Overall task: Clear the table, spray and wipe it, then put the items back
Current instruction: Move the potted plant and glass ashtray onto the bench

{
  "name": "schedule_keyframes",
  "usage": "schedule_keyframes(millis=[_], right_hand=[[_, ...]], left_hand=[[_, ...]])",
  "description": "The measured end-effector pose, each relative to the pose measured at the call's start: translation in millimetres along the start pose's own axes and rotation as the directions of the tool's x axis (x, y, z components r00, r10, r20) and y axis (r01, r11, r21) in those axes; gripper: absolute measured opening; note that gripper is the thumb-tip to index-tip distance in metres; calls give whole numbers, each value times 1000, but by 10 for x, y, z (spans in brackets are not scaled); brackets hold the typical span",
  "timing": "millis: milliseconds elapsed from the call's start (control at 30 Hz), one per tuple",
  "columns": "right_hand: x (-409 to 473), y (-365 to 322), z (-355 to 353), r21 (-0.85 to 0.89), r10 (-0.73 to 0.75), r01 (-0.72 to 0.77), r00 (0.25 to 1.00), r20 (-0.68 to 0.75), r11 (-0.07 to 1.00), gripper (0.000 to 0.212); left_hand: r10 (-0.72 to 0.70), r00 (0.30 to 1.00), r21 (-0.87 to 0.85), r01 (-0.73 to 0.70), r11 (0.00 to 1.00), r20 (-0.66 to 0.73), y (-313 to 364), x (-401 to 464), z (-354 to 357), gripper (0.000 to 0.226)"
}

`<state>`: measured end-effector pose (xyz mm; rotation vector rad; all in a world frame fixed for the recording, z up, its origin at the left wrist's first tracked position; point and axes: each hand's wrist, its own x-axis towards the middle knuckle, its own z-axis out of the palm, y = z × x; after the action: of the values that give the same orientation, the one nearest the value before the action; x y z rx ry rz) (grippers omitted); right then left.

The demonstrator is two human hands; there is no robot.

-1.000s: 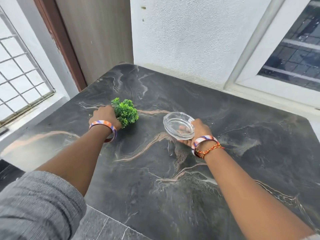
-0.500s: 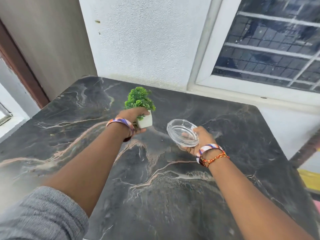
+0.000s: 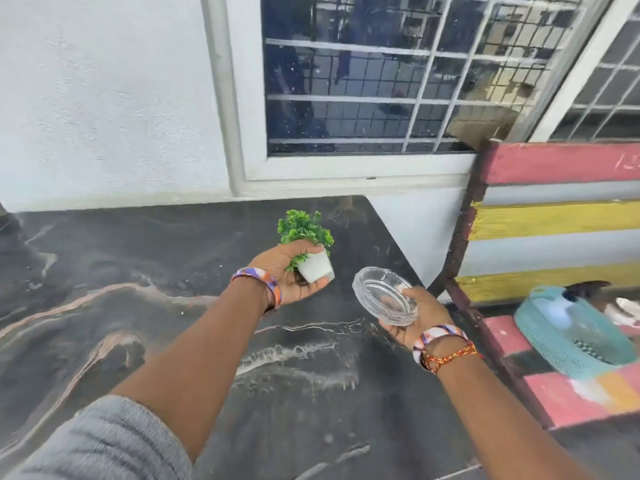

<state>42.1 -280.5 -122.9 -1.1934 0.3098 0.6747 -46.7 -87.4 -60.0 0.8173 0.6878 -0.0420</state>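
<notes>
My left hand (image 3: pixel 294 280) grips the potted plant (image 3: pixel 310 247), right hand (image 3: pixel 414 315) the glass ashtray (image 3: pixel 384 295); I keep both level toward the striped bench (image 3: pixel 554 220).

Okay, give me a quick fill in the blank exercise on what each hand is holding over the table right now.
1. The left hand holds a small potted plant in a ____ pot.
2. The right hand holds a clear ____ dish.
3. Both things are held above the dark ____-patterned table.

Missing words: white; glass; marble
</notes>
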Motion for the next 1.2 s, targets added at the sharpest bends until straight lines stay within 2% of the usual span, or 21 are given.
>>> schedule_keyframes(millis=[200, 267, 367, 433, 467, 533, 667, 767, 833, 1033, 1200], right_hand=[[-169, -539, -1289, 138, -5, 18, 996, -89, 990, 27], [-225, -661, -1554, 177, -20, 42, 992, -124, 983, 30], [-346, -919, -2200, 217, -35, 75, 982, -183, 973, 26], [-402, -1084, -2656, 226, -49, 111, 963, -264, 968, 19], [-405, -1129, -2837, 213, -60, 129, 951, -303, 968, 25], [-450, -1231, -3184, 220, -71, 166, 920, -387, 961, 16], [-514, -1393, -3688, 296, -41, 186, 899, -435, 937, 13], [-521, -1536, -3969, 318, -50, 215, 888, -457, 923, 32], [-455, -1610, -4140, 324, -39, 224, 870, -492, 919, 33], [-2, -1973, -4838, 303, 83, 138, 784, -616, 943, 30], [494, -2473, -5428, 193, 123, 35, 655, -746, 981, 22]], left_hand=[[-156, 968, 145, 129, 981, 197, -701, 379, 1300, 10], [-172, 959, 172, 135, 976, 224, -861, 473, 1571, 11], [-188, 955, 201, 142, 969, 231, -1239, 615, 2249, 10], [-205, 945, 241, 144, 960, 253, -1512, 699, 2716, 11], [-215, 941, 259, 146, 955, 262, -1617, 738, 2884, 11], [-240, 930, 302, 153, 941, 278, -1849, 835, 3209, 12], [-307, 898, 430, 154, 889, 314, -2196, 1045, 3714, 9], [-358, 874, 490, 166, 856, 328, -2375, 1235, 4059, 8], [-378, 864, 511, 172, 842, 332, -2479, 1376, 4287, 9], [-414, 840, 538, 181, 823, 352, -2810, 2007, 5013, 12], [-461, 812, 600, 179, 780, 359, -3071, 2690, 5661, 19]])
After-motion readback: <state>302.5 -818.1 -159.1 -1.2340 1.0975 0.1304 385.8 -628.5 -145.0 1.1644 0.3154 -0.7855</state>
